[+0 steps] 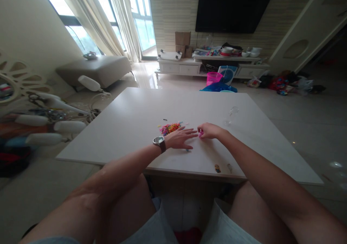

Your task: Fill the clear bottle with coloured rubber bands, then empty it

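Observation:
On the white table (pixel 130 128) lies a pile of small, colourful, thin pieces (pixel 170 128), perhaps rubber bands. My left hand (pixel 180 138), with a watch (pixel 159 140) on its wrist, reaches over the near right side of the pile, palm down and fingers spread. Something small and blue (pixel 187 149) shows just under its thumb. Beside its fingertips, my right hand (pixel 210 131) is closed on a small pink object (pixel 201 133), whose kind I cannot make out. Nearer the front edge are a small yellow-brown figure (pixel 217 168) and a pale little piece (pixel 230 168).
A transparent plastic item (pixel 233 110) lies at the table's right, and a tiny black piece (pixel 165 120) behind the pile. Past the far edge are a blue plastic bag (pixel 219 87) and a pink basket (pixel 214 78). A lamp with white shades (pixel 89 83) stands left.

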Demonstrator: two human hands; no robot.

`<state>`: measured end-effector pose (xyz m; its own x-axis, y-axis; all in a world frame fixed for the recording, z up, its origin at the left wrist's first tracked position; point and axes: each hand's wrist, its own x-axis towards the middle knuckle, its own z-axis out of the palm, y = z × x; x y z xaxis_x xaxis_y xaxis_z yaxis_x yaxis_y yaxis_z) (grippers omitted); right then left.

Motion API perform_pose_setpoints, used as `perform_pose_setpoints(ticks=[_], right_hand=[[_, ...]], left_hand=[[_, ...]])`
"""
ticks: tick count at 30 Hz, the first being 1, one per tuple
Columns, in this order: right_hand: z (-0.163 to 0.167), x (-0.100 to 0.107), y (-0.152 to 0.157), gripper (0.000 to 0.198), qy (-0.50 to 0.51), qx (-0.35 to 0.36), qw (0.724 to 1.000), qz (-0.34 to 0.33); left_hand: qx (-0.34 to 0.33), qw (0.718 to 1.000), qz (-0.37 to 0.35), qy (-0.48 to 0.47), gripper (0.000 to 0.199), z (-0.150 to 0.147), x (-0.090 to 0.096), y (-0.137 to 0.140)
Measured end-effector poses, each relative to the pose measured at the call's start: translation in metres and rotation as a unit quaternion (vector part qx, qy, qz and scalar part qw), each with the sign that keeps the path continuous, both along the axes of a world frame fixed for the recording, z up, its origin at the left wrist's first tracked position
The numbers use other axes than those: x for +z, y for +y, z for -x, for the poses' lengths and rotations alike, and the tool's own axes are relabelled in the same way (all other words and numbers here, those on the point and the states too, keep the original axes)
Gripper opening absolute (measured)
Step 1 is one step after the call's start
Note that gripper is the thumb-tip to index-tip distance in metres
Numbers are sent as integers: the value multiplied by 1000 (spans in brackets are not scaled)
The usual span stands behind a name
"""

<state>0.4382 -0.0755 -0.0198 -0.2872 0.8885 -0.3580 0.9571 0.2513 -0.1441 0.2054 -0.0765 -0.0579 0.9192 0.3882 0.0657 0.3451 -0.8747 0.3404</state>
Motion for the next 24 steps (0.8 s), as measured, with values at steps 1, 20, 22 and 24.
perform_pose_setpoints(ticks=[1, 20, 22, 24], right_hand=[[0, 0, 0, 32, -4, 2, 1000, 1], [6, 7, -5, 35, -41, -18, 999, 27], [6, 7, -5, 35, -41, -19, 999, 28], [6, 8, -6, 34, -41, -20, 999, 28]], left_hand=[[-16, 1000, 4, 11, 70, -3, -4, -6], [232, 965, -89, 84, 26, 24, -4, 32], [226, 969, -77, 56, 24, 25, -1, 37], [233, 971, -56, 12, 23, 28, 3, 42]])
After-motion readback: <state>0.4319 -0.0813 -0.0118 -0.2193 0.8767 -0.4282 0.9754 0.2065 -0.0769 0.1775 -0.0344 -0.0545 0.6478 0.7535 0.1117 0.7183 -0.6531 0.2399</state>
